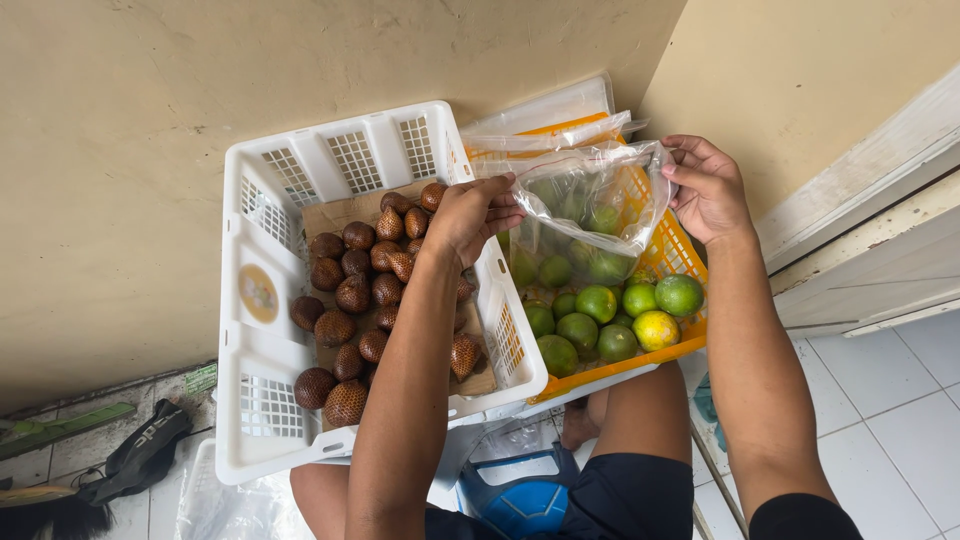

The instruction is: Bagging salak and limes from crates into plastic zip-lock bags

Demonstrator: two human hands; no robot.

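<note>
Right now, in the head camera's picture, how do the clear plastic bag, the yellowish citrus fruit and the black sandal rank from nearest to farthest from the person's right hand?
1. Clear plastic bag: the right hand pinches its edge, above the orange crate.
2. Yellowish citrus fruit: below the hand, in that crate's near corner.
3. Black sandal: far across on the floor, beyond the white crate.

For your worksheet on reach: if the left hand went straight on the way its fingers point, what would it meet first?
The left hand points right, its fingers already pinching the clear bag; beyond that, probably the limes inside, though depth is unclear.
</note>
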